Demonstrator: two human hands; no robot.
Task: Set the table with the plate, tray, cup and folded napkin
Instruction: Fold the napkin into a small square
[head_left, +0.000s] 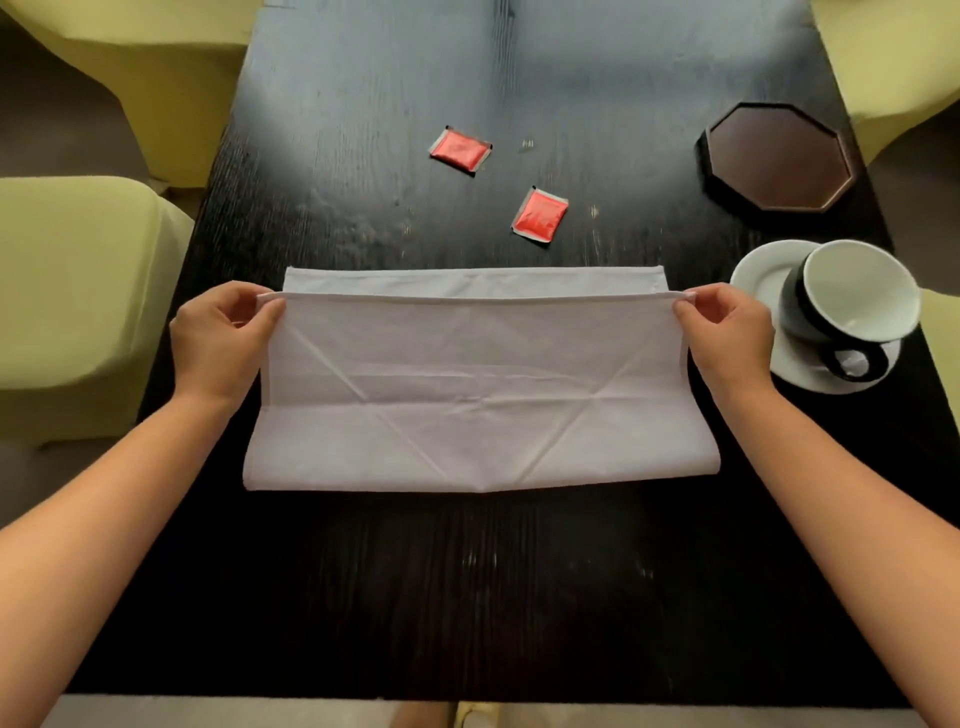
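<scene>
A dark wood-grained counter (363, 597) is seen from above, with two bare forearms reaching in from the near edge. A white cloth napkin (478, 395) is laid flat across the middle of the counter, creased with diagonal fold lines. Its near layer has been turned over the far one, so that a narrow strip of the lower layer is left showing along the far side. The upper layer's far left corner is pinched between thumb and fingers of the left hand (223, 338), and the far right corner is pinched in the same way by the right hand (727, 338); both hands are curled closed on the hem.

Just beside the right hand, a white saucer-like plate (763, 270) is found, with a cup (857, 296), black outside and white inside, lying tilted on it, its handle turned toward the near side. Further off, two red sachets (460, 149) (540, 215) are set apart on the bare counter beyond the napkin. At the far right, a dark octagonal tray (779, 156) is placed. Yellow-green chairs (78, 291) are seen along both sides.
</scene>
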